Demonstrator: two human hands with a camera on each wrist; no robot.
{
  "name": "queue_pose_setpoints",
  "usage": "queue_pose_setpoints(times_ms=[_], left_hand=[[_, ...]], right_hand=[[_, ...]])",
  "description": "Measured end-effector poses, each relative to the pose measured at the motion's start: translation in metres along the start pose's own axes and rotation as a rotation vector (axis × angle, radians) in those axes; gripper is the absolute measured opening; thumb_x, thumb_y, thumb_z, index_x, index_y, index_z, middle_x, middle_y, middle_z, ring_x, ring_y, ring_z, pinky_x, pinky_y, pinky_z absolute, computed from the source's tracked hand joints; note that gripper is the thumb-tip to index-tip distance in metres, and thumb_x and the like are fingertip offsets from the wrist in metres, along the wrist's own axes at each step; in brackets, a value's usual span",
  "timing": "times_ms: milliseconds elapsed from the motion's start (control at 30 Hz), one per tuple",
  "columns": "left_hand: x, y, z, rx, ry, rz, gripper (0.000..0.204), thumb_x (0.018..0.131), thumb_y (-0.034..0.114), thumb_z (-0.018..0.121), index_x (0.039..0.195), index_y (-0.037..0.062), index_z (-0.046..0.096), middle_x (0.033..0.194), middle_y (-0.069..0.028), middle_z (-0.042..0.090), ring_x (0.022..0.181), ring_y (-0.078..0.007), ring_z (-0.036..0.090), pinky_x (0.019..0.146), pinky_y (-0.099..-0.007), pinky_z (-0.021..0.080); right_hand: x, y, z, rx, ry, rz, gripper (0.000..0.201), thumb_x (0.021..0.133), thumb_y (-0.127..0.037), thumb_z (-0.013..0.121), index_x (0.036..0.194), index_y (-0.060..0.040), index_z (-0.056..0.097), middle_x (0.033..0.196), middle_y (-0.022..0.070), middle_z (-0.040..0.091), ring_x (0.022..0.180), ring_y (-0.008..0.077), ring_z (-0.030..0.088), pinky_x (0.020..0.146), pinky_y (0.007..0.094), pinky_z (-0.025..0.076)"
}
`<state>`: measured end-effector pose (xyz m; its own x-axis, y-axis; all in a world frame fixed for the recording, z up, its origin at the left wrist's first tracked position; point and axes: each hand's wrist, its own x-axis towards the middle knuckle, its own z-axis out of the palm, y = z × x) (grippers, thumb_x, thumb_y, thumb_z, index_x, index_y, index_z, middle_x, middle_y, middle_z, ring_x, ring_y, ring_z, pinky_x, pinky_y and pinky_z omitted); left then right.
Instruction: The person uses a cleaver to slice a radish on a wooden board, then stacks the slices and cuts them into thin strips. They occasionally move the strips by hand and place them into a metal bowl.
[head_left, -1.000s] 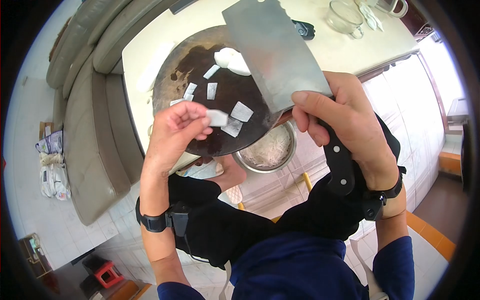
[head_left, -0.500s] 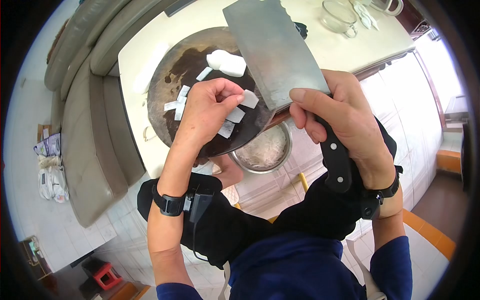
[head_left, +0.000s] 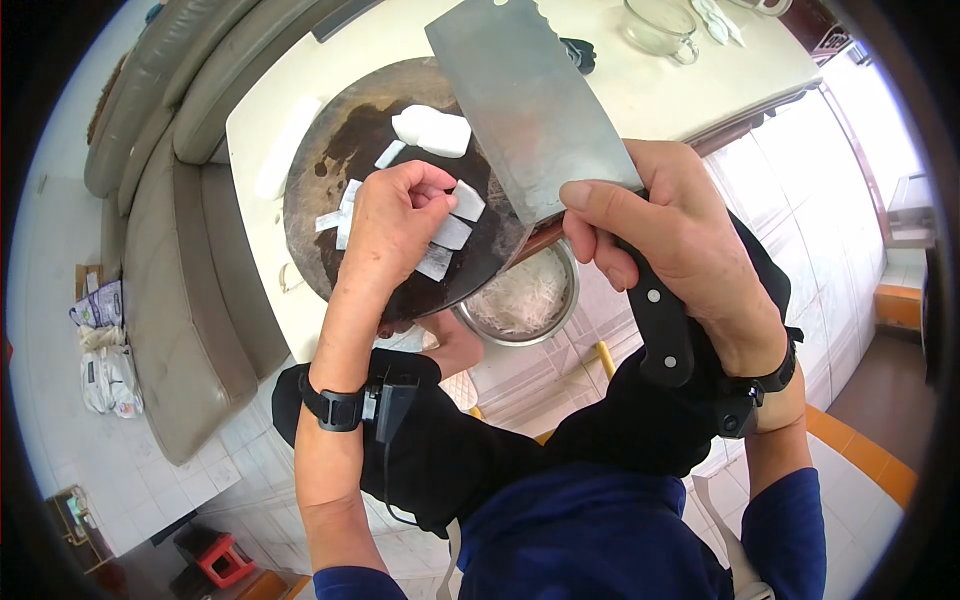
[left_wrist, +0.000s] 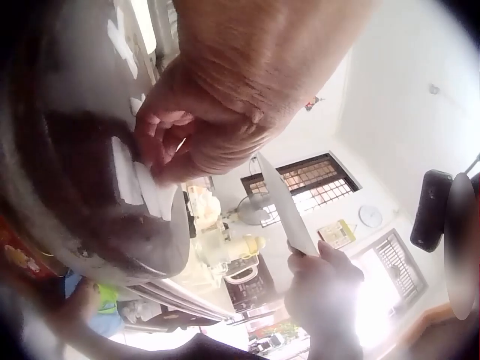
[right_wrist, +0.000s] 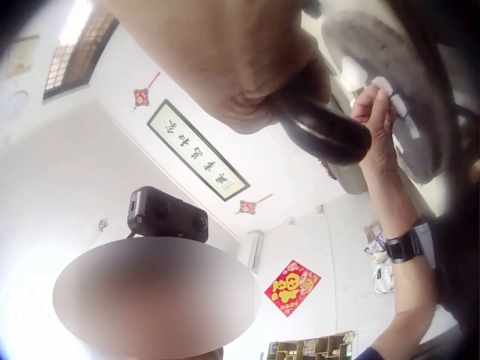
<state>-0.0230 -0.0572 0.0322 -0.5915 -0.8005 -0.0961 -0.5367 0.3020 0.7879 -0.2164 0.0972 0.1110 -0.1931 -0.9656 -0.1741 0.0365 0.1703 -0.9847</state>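
Observation:
My left hand (head_left: 395, 225) is over the round dark chopping board (head_left: 400, 300), its thumb and fingertips pinching the edge of a thin white vegetable slice (head_left: 467, 201). Two more slices overlap just below it, the nearer slice (head_left: 434, 262) flat on the wood. Beside the wrist lie several narrow white pieces (head_left: 347, 212), partly behind the hand. A thick white chunk (head_left: 432, 131) sits farther back. My right hand (head_left: 660, 225) grips a broad cleaver (head_left: 535, 110) by its black handle (head_left: 662, 320), thumb against the blade, which is raised over the board's right side.
Below the board's front edge stands a metal bowl (head_left: 520, 300) of white shreds. The pale table (head_left: 690, 95) carries a glass cup (head_left: 660, 28) at the back right and a long white piece (head_left: 290, 148) left of the board. A grey sofa (head_left: 205, 300) borders the left.
My left hand has moved right across the board with the white slice and lowered it beside the other slices. The right hand keeps holding the cleaver much as before.

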Motion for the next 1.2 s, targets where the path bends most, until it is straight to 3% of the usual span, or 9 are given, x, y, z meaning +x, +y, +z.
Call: queue_pose_setpoints(times_ms=[200,267,400,467,600,633,767,833,1200], left_hand=[[-0.007,0.008,0.0,0.038,0.04,0.059,0.018,0.081,0.001,0.068,0.098,-0.0035,0.069,0.079,-0.0081,0.068,0.069,-0.0122,0.061,0.066,-0.0268,0.05],[-0.013,0.012,0.003,0.068,0.174,0.193,0.016,0.083,0.0,0.067,0.098,-0.0037,0.069,0.088,-0.0114,0.068,0.072,-0.0163,0.063,0.067,-0.0285,0.05],[-0.027,0.015,0.005,0.162,0.209,0.362,0.015,0.083,0.0,0.067,0.098,-0.0029,0.068,0.098,-0.0143,0.067,0.08,-0.0242,0.065,0.071,-0.0321,0.051],[-0.033,0.01,0.009,0.285,0.256,0.575,0.017,0.081,0.0,0.069,0.098,-0.0015,0.068,0.101,-0.0153,0.066,0.089,-0.0305,0.064,0.075,-0.036,0.052],[-0.041,0.003,0.016,0.376,0.191,0.727,0.026,0.077,0.001,0.073,0.102,-0.0027,0.067,0.109,-0.0153,0.065,0.101,-0.0352,0.062,0.084,-0.0405,0.053],[-0.043,-0.002,0.014,0.403,0.125,0.725,0.04,0.076,0.007,0.075,0.114,-0.0024,0.063,0.122,-0.0161,0.06,0.113,-0.0373,0.058,0.095,-0.0436,0.049],[-0.049,-0.003,0.008,0.484,-0.014,0.678,0.059,0.077,0.015,0.076,0.13,0.0001,0.055,0.136,-0.0171,0.052,0.129,-0.0376,0.047,0.109,-0.0458,0.039],[-0.049,-0.005,0.006,0.49,-0.118,0.631,0.073,0.078,0.023,0.075,0.141,0.0012,0.044,0.147,-0.0174,0.041,0.14,-0.0359,0.034,0.117,-0.0474,0.026],[-0.051,-0.005,0.007,0.508,-0.195,0.574,0.086,0.079,0.03,0.074,0.147,-0.0005,0.033,0.154,-0.0205,0.03,0.144,-0.0369,0.025,0.119,-0.0483,0.02]], right_hand=[[0.001,0.0,-0.001,-0.023,-0.026,-0.007,0.026,0.086,-0.016,0.059,0.07,0.0038,0.061,0.055,0.0036,0.057,0.047,0.0068,0.051,0.045,0.0221,0.038],[0.001,0.001,-0.002,-0.018,-0.005,-0.02,0.026,0.086,-0.017,0.059,0.07,0.0039,0.061,0.055,0.0039,0.057,0.047,0.0069,0.051,0.046,0.022,0.038],[0.001,0.001,-0.007,-0.041,0.008,-0.02,0.027,0.085,-0.017,0.059,0.069,0.0042,0.061,0.053,0.004,0.056,0.047,0.0072,0.051,0.046,0.0222,0.038],[0.001,0.001,-0.007,-0.057,0.01,-0.009,0.028,0.085,-0.018,0.059,0.068,0.0044,0.061,0.052,0.0043,0.055,0.046,0.0076,0.051,0.046,0.0229,0.039],[0.001,0.002,-0.005,-0.042,0.001,-0.001,0.029,0.085,-0.019,0.059,0.067,0.0046,0.061,0.051,0.0046,0.054,0.046,0.008,0.05,0.046,0.0233,0.038],[0.001,0.003,-0.005,-0.054,-0.007,0.008,0.03,0.085,-0.019,0.058,0.067,0.0048,0.061,0.051,0.0049,0.054,0.046,0.0082,0.05,0.046,0.0236,0.038],[0.002,0.002,-0.005,-0.071,-0.027,0.017,0.03,0.084,-0.019,0.057,0.067,0.0051,0.061,0.051,0.0051,0.054,0.045,0.0087,0.049,0.045,0.0241,0.038],[0.002,0.002,-0.005,-0.092,-0.038,0.025,0.029,0.084,-0.019,0.057,0.067,0.005,0.06,0.051,0.005,0.054,0.045,0.0087,0.049,0.045,0.0242,0.037],[0.006,0.008,0.004,-0.098,-0.034,0.043,0.028,0.085,-0.02,0.06,0.069,0.0033,0.059,0.052,0.0036,0.054,0.046,0.008,0.049,0.046,0.0249,0.037]])
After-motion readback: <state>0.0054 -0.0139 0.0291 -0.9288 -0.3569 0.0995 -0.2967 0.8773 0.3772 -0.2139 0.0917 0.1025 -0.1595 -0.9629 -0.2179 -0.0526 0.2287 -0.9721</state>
